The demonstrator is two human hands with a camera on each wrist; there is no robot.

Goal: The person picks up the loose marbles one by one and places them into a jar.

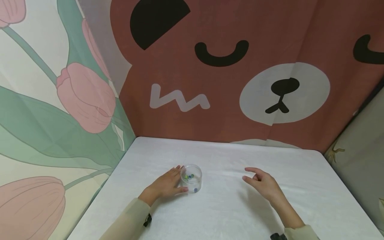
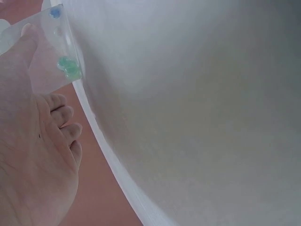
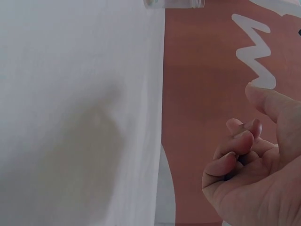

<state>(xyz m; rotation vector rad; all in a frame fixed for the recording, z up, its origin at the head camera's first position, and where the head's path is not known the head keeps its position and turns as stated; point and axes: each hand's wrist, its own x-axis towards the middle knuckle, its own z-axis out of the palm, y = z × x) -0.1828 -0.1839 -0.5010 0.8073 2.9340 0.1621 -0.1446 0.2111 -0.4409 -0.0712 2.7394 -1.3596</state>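
A round clear plastic container (image 1: 196,182) stands on the white table, with several small green and blue beads (image 1: 189,176) inside. My left hand (image 1: 166,184) holds it from its left side, thumb at the near side and fingers at the far side. In the left wrist view, the thumb (image 2: 29,40) lies at the clear wall, near green beads (image 2: 69,67) and a blue bead (image 2: 55,12). Well to the right of the container, my right hand (image 1: 264,186) hovers over the table, holding nothing visible. Its thumb and index finger are apart; the other fingers curl loosely.
The white-covered table (image 1: 216,216) reaches back to a hanging cloth (image 1: 222,123) with a brown bear print. A tulip-print cloth (image 1: 87,100) hangs along the left side. At the right is a grey-beige cloth (image 1: 360,150).
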